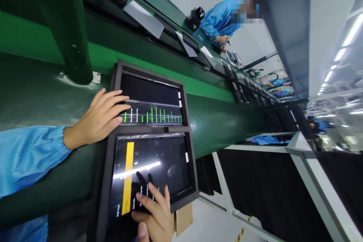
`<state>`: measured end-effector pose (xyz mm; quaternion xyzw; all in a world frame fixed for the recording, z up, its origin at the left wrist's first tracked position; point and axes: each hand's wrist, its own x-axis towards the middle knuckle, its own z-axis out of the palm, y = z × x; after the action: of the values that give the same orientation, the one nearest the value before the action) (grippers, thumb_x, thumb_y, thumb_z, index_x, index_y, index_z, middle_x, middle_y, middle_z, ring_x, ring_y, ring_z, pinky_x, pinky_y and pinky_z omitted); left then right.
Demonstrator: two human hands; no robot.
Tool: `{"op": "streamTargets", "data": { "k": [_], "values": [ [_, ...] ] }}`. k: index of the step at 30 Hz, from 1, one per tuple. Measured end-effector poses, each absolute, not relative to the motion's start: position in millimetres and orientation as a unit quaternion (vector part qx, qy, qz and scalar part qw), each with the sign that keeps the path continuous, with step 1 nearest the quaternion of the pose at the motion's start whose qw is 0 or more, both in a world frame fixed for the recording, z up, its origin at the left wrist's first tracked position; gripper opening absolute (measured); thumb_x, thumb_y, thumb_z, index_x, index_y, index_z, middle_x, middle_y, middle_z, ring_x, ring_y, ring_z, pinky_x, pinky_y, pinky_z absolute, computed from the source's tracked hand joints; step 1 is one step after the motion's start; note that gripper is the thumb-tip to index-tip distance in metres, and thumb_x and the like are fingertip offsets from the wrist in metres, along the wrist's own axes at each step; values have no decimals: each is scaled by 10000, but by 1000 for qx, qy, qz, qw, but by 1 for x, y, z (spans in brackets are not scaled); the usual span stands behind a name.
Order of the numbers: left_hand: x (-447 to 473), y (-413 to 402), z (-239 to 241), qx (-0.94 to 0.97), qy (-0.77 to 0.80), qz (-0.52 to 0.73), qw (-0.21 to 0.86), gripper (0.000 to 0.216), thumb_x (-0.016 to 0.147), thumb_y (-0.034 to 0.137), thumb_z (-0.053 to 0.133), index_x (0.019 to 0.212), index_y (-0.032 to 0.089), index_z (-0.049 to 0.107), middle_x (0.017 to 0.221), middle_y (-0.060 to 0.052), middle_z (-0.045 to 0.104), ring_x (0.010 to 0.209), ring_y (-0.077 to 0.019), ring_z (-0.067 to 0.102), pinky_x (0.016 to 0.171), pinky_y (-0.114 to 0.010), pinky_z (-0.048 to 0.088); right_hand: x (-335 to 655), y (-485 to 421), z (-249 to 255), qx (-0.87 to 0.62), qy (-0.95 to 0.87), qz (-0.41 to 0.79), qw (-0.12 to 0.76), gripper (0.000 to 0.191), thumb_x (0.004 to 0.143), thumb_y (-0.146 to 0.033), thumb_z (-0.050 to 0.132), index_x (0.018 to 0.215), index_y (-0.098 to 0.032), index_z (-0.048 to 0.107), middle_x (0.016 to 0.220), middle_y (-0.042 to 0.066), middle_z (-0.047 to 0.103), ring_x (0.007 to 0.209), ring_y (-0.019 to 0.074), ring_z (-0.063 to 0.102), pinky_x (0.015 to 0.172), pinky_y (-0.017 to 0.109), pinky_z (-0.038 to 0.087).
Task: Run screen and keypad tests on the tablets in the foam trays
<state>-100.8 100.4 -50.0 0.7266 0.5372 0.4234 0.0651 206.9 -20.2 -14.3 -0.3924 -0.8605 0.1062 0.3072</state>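
A dark tray [187, 125] with two compartments holds two tablets with lit screens. On the upper tablet [153, 94], green and white lines of text show on black. Resting at that tablet's left edge, my left hand [99, 119] is open, fingers stretched out, fingertips over the screen. The lower tablet [170, 159] displays a yellow bar, menu lines including "Full Test", and a light's reflection. Over its lower part, my right hand [155, 211] is open with fingers apart, near the menu text; whether the fingertips touch the glass I cannot tell. Neither hand grips anything.
The tray lies on a green work surface [215, 121]. A thick green post [68, 26] stands at upper left. Behind runs a line with white sheets [144, 19] and dark devices, where a person in blue [218, 19] works. A grey frame [309, 166] stands right.
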Motion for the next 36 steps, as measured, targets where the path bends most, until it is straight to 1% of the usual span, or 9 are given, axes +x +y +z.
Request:
{"op": "streamTargets", "data": {
  "k": [4,7,10,15,20,24,28,31,36],
  "values": [
    [-100,100,-51,730,549,406,41,374,1012,294,364,1319,215,563,1456,-126,528,1476,-323,326,1234,-620,106,201,-20,-24,-398,-818,120,398,353,1014,-304,392,748,-277,622,597,-26,679,759,225,763,1053,460,473],
    [-100,100,-50,727,559,397,42,356,1017,292,345,1250,210,601,1451,-128,528,1482,-329,312,1231,-627,87,192,-19,-21,-423,-800,126,406,313,1006,-265,409,771,-262,616,591,-20,652,707,222,737,957,461,509],
    [-100,100,-49,729,561,390,47,353,1019,302,336,1204,202,620,1443,-129,534,1476,-332,321,1235,-618,81,189,-21,-16,-429,-802,140,391,294,1003,-268,430,777,-257,617,617,-13,667,745,235,735,947,477,501],
    [-102,101,-52,720,562,405,49,419,1015,321,349,1386,200,504,1455,-127,528,1483,-318,315,1241,-607,96,195,-17,-6,-371,-845,136,361,322,1035,-348,414,850,-266,665,695,-27,753,833,220,755,1047,447,470],
    [-103,101,-54,713,564,411,62,419,1007,339,355,1377,228,518,1470,-108,522,1485,-320,321,1247,-606,104,203,-3,8,-249,-922,168,245,286,1043,-408,454,1024,-266,701,965,-61,819,1074,208,746,1233,417,328],
    [-101,100,-50,711,567,411,62,414,1016,341,344,1377,227,511,1466,-112,523,1486,-319,322,1250,-606,111,207,-4,7,-229,-927,182,233,320,1042,-481,462,1051,-266,698,981,-53,818,1153,222,717,1294,445,180],
    [-101,98,-46,708,587,388,61,380,1041,325,347,1381,199,460,1492,-127,479,1497,-314,303,1252,-605,138,220,-3,6,-333,-862,228,307,283,1031,-463,471,1041,-273,680,975,5,807,1172,259,697,1235,539,302],
    [-101,96,-45,705,597,377,73,381,1048,329,368,1413,223,394,1555,-126,402,1521,-327,253,1244,-613,183,234,23,18,-479,-789,224,312,201,1012,-310,506,1125,-273,668,1175,65,752,1322,298,586,1193,612,327],
    [-103,97,-44,685,605,391,105,451,1043,333,366,1487,274,317,1621,-128,321,1521,-376,249,1226,-673,191,248,113,38,-508,-802,198,244,417,1035,-356,458,1437,-246,462,1470,109,565,1540,282,277,1245,599,221]
  ]
}}
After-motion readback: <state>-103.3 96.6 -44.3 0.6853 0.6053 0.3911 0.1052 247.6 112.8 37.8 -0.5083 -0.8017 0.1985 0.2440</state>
